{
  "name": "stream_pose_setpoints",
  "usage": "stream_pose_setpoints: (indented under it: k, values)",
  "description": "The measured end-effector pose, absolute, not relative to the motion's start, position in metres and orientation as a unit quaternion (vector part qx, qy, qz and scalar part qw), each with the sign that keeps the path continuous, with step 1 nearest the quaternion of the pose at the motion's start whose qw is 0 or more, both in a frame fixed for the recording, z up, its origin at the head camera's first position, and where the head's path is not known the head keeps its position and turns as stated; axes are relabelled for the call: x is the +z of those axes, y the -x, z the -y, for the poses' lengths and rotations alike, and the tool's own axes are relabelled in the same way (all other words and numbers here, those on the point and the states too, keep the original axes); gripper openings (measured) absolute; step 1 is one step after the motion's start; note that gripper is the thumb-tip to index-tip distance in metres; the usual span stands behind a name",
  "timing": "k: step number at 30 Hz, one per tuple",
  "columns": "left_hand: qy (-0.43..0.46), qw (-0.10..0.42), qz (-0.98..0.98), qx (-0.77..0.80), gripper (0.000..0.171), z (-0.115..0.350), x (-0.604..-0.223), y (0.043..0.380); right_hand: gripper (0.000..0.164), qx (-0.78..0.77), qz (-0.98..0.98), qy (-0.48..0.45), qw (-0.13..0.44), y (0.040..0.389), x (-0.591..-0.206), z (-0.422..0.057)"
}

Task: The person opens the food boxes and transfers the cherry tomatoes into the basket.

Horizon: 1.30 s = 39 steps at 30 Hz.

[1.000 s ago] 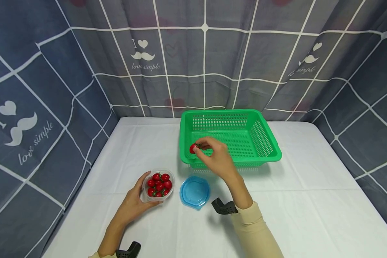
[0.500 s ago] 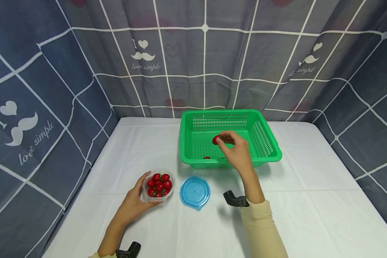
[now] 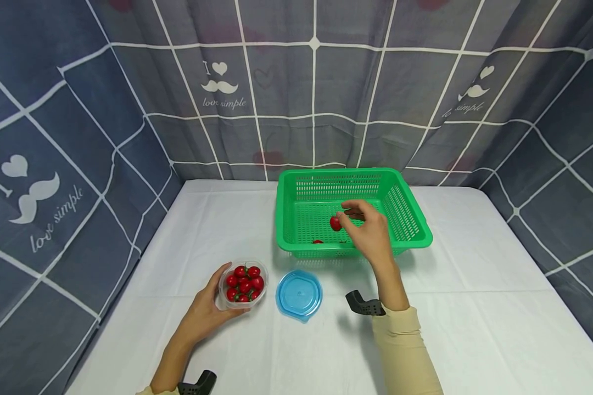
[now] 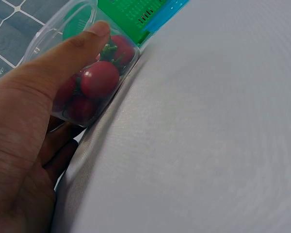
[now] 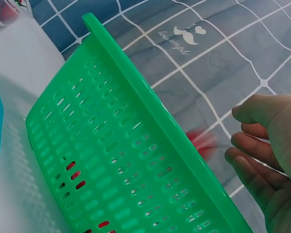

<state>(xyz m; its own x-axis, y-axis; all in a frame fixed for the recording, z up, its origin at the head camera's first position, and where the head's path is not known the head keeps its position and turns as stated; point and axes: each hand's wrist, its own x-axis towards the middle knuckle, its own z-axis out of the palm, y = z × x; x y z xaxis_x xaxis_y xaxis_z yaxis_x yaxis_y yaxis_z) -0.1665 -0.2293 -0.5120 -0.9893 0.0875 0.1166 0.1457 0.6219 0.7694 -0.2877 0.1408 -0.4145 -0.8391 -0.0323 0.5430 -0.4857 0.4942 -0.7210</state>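
Note:
My left hand [image 3: 205,311] holds a clear plastic tub [image 3: 222,303] of cherry tomatoes [image 3: 244,286], its thumb across the near side in the left wrist view. Over the green basket [image 3: 289,246], my right hand [image 3: 373,233] has its thumb and fingers spread apart. A single cherry tomato [image 3: 335,223] hangs in the air just below the thumb. In the right wrist view that falling tomato [image 5: 202,143] is blurred and apart from the fingertips. Another tomato [image 3: 318,241] lies inside the basket, mostly hidden by its front wall; red also shows through the slots.
A blue lid [image 3: 298,294] lies on the white tablecloth [image 3: 296,351] between the tub and my right forearm, in front of the basket. A grey checked curtain [image 3: 277,99] stands behind and at both sides of the table.
My right hand has moved right over the basket and let go of the tomato it pinched. One tomato on the basket floor has come into view. The left hand holds still.

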Motion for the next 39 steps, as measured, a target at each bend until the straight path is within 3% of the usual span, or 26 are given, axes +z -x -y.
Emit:
stream_pose_setpoints:
  k: [22, 39]
  values:
    - [0.07, 0.036, 0.898, -0.433, 0.11, 0.23, -0.514, 0.167, 0.027, 0.463, 0.822, -0.264, 0.201, 0.278, -0.419, -0.092]
    - [0.087, 0.044, 0.893, -0.439, 0.111, 0.232, -0.514, 0.168, 0.031, 0.419, 0.817, -0.376, 0.124, 0.245, -0.424, -0.032]
